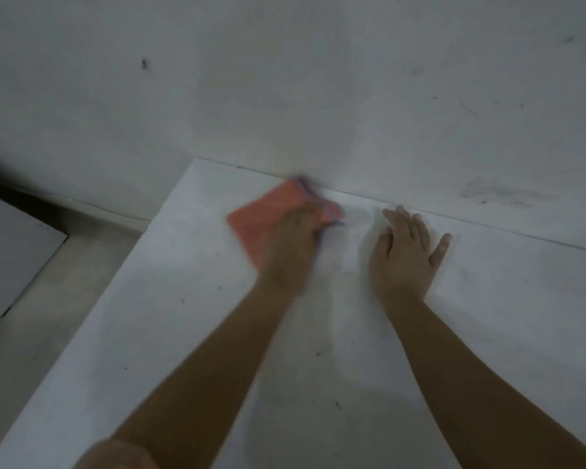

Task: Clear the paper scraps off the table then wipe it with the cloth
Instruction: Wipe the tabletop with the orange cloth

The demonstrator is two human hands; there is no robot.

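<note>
Left hand lies blurred on the orange cloth, grip unclear, at the table's far edge by the wall. Right hand rests flat on the table just beside it, fingers spread.

- A scuffed white wall is rising at the far side.
- Grey floor is showing at the left.
- A pale flat panel is lying there in dim light.

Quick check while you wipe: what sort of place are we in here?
Probably a bare, unfinished or utility room, not a furnished one. A plain white table stands against a scuffed grey wall over a dull concrete-looking floor. Only the orange cloth lies on it.
</note>
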